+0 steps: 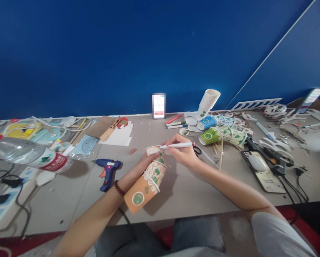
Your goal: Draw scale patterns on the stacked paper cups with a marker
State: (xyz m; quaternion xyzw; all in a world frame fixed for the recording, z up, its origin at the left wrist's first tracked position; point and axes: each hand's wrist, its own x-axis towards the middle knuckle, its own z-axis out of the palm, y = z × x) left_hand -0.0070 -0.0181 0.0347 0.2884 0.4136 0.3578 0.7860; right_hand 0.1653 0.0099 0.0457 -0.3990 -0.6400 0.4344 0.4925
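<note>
My left hand (pixel 146 162) is closed round a string of nested orange paper cups (pixel 145 180) with green and white scale patterns, held tilted above the grey table (pixel 192 194). My right hand (pixel 182 151) grips a white pen (pixel 176 145), its tip touching the rim of the topmost cup (pixel 153 150). A dark bead bracelet (pixel 118 188) sits on my left wrist.
A blue glue gun (pixel 107 172) lies left of the cups, a plastic water bottle (pixel 28 155) further left. Green and blue cup chains (pixel 222 134), a white cup stack (pixel 208 102), wooden sticks, scissors (pixel 197 150), markers and a power strip (pixel 7 200) crowd the table.
</note>
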